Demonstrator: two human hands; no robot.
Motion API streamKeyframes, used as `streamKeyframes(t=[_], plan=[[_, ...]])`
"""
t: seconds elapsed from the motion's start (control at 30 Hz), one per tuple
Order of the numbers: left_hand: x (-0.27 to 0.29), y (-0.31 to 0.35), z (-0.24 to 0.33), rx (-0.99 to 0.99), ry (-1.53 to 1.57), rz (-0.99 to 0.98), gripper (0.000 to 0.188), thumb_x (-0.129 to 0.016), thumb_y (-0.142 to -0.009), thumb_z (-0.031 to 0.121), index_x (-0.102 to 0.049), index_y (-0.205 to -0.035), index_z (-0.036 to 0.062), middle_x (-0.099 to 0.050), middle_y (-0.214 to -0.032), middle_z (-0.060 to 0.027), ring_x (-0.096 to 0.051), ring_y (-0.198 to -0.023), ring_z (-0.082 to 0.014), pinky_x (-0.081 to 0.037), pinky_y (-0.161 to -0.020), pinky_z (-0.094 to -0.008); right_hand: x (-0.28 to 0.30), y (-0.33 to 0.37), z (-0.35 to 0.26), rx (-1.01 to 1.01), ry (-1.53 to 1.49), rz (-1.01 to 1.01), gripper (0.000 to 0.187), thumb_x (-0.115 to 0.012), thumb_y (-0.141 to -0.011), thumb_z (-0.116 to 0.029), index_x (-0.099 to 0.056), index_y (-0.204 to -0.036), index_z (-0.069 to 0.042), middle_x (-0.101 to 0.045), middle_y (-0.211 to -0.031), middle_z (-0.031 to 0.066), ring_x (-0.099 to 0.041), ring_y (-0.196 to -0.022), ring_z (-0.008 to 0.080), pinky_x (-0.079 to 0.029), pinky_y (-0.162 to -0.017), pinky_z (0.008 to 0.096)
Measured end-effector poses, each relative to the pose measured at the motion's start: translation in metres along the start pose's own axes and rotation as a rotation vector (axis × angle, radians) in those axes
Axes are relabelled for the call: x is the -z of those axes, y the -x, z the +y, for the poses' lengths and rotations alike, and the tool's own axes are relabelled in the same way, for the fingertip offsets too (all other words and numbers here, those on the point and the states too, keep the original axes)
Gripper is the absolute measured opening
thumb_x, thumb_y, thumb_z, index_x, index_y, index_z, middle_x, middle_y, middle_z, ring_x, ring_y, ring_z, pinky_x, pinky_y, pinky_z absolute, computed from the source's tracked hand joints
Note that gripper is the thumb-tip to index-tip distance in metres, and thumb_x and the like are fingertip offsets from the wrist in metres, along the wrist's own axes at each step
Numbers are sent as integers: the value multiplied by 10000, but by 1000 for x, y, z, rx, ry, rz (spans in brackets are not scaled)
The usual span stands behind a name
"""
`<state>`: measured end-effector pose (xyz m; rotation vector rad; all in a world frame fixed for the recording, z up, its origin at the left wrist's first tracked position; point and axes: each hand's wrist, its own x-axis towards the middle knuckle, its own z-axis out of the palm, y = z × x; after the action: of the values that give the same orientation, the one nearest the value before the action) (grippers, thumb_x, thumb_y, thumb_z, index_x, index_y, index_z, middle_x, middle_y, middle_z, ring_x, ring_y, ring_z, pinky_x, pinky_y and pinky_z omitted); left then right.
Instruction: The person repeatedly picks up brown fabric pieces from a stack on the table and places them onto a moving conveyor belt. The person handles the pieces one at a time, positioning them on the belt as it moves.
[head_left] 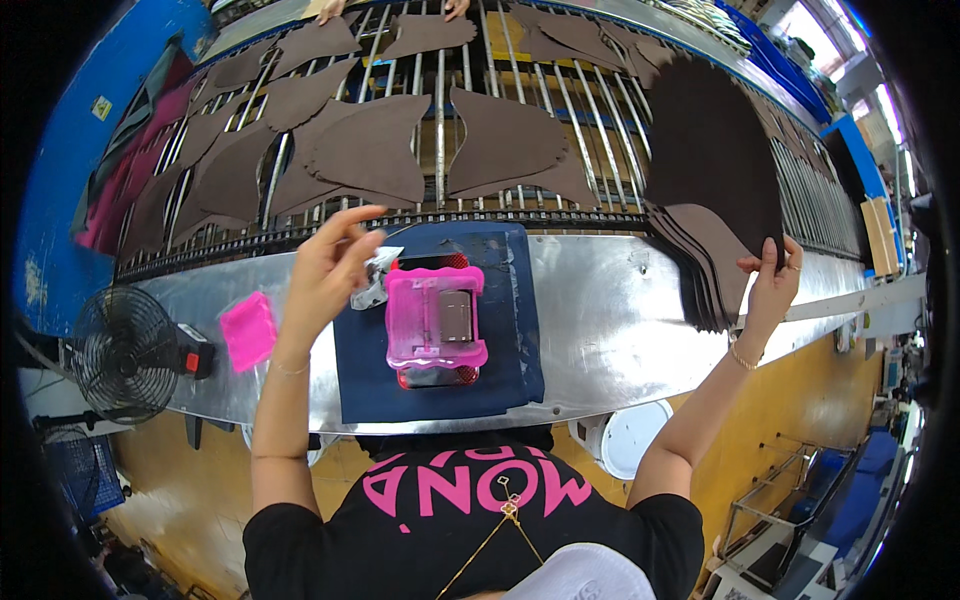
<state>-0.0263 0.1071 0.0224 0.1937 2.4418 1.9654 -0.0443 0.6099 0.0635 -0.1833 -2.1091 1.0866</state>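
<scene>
My right hand grips the edge of a dark brown cut panel, at the right of the metal table. Below that panel, a fanned stack of brown pieces overhangs the rail, close to the same hand. My left hand is raised with its fingers apart and nothing in them. Beside it lies a crumpled white and grey wrapper. A pink scalloped plastic box with a brown roller-like part stands on a dark blue sheet in front of me.
Beyond the table, brown cut panels lie spread over a bed of metal rollers. Another person's hands touch panels at the far side. On the left are a pink tray and a black fan. A white bucket stands below.
</scene>
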Motion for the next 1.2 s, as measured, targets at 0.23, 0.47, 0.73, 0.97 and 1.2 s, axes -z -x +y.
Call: streamKeyframes(t=[0.23, 0.47, 0.73, 0.97, 1.2], plan=[[-36, -10, 44, -32, 375, 25, 272, -571, -929, 152, -534, -1153, 3, -612, -808, -57, -641, -630, -144, -520, -523, -222, -91, 87, -96, -64, -756, -252, 320, -548, -947, -169, -492, -1194, 25, -629, -976, 112, -621, -567, 156, -504, -529, 240], [57, 31, 54, -156, 26, 281, 149, -588, -908, 88, -602, -989, -36, -603, -758, -44, -610, -591, -99, -478, -492, -204, -141, 132, -112, 86, -528, -735, 248, -716, -811, -73, -597, -1012, 13, -680, -913, 84, -631, -822, 136, -481, -720, 258], [101, 82, 43, -179, -130, 386, 187, -618, -894, 111, -615, -1030, -18, -620, -791, -28, -586, -599, -67, -455, -526, -195, -172, 160, -134, 445, -386, -845, 124, -741, -750, -49, -680, -856, -24, -681, -799, 84, -636, -742, 192, -467, -723, 298], [80, 90, 21, 12, -177, 278, 100, -607, -864, 27, -629, -941, -32, -582, -724, -24, -580, -567, -77, -423, -481, -210, -150, 162, -99, 465, -215, -790, 149, -736, -707, -42, -704, -848, -78, -684, -819, 62, -621, -769, 236, -408, -839, 389], [15, 42, 12, -152, -432, -134, 73, -625, -831, 36, -634, -894, 0, -550, -737, -55, -589, -578, -165, -459, -489, -280, -85, 171, -29, 427, -59, -719, 150, -680, -745, -15, -681, -886, -66, -658, -774, 40, -587, -698, 195, -404, -736, 324]])
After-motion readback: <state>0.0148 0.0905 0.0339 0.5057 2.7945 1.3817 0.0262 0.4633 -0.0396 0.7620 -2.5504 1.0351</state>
